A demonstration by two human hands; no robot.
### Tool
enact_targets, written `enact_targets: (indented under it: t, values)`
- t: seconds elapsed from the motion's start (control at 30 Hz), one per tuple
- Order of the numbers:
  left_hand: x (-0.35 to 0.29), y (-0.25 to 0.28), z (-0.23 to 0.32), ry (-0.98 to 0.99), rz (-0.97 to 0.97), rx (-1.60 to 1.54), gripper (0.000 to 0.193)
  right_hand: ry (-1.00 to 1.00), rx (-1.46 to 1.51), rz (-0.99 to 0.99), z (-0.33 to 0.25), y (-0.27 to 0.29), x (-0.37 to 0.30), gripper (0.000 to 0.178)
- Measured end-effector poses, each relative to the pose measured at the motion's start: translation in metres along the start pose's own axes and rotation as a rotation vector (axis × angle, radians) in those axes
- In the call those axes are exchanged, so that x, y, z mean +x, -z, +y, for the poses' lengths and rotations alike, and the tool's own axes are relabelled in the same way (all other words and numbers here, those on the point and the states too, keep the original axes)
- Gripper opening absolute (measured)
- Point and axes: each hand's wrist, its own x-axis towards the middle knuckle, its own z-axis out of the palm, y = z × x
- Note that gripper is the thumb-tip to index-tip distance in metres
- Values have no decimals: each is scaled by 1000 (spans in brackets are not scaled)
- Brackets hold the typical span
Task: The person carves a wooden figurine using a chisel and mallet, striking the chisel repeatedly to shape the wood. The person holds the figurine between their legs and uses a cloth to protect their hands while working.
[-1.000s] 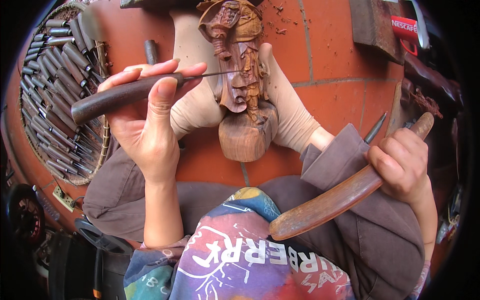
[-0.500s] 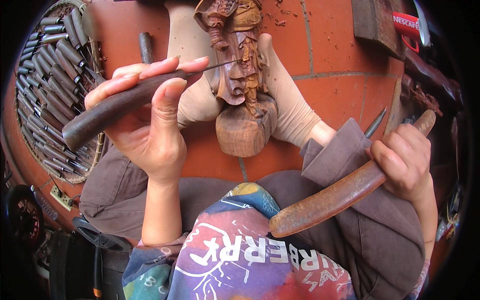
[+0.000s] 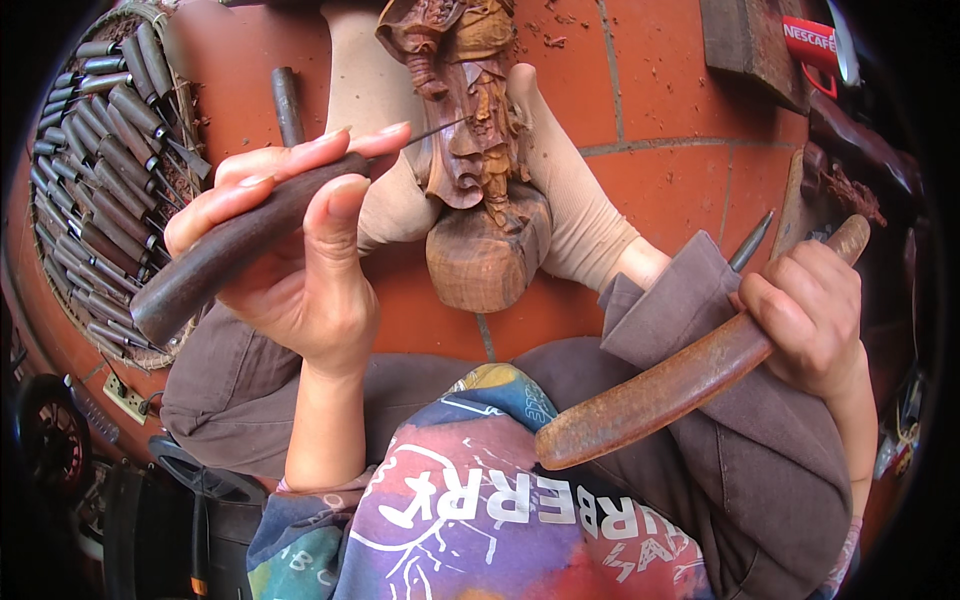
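At left, the left hand [image 3: 320, 285] pinches a chisel [image 3: 240, 245], tilted more steeply than a second ago, so sharpening its slant toward the carving [image 3: 478, 150], upper middle; at right, the right hand [image 3: 812, 315] grips a wooden club [image 3: 655, 395].

A head-worn fisheye view is directed downward. The carved figure [image 3: 458, 165] is overlooked from nearby, beyond its lower end.

It looks like a wood-carving workshop: a basket [image 3: 187, 105] crammed with handled tools [image 3: 137, 110] sits at ten o'clock, a carved wooden figure [image 3: 457, 150] at twelve, reddish shavings [image 3: 554, 41] on floor tiles [image 3: 680, 195] towards one.
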Motion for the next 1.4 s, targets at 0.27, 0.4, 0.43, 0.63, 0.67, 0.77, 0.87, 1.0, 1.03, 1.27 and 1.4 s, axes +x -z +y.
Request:
enact_targets:
  t: [0.27,0.4,0.43,0.63,0.67,0.77,0.87,1.0,1.03,1.27,1.4]
  values:
    - [2,-1,-1,-21,-14,10,33,-8,10,-2,0,-1,1,22]
    - [3,-3,0,-31,-14,9,33,-10,11,-4,-1,0,2,21]
    - [4,-5,1,-30,-17,-7,33,-12,9,-8,-1,1,1,21]
    - [21,-21,19,96,-39,-142,30,-57,79,-81,2,8,-2,32]
    - [23,-22,21,113,-33,-136,30,-66,159,-33,4,10,1,37]
    - [27,-14,30,157,-64,-98,35,88,295,149,30,12,27,52]
    - [25,-6,14,124,-137,209,34,49,338,194,26,54,49,51]
    - [30,-17,19,196,-60,-234,30,-184,889,132,25,19,89,51]
    - [31,-17,18,200,-62,-228,31,-277,1074,100,21,3,98,50]
    - [31,-22,19,155,-84,-210,32,-750,2251,153,-30,-121,133,51]
    - [26,-22,19,93,-124,-161,32,-795,2516,272,-45,-151,137,52]
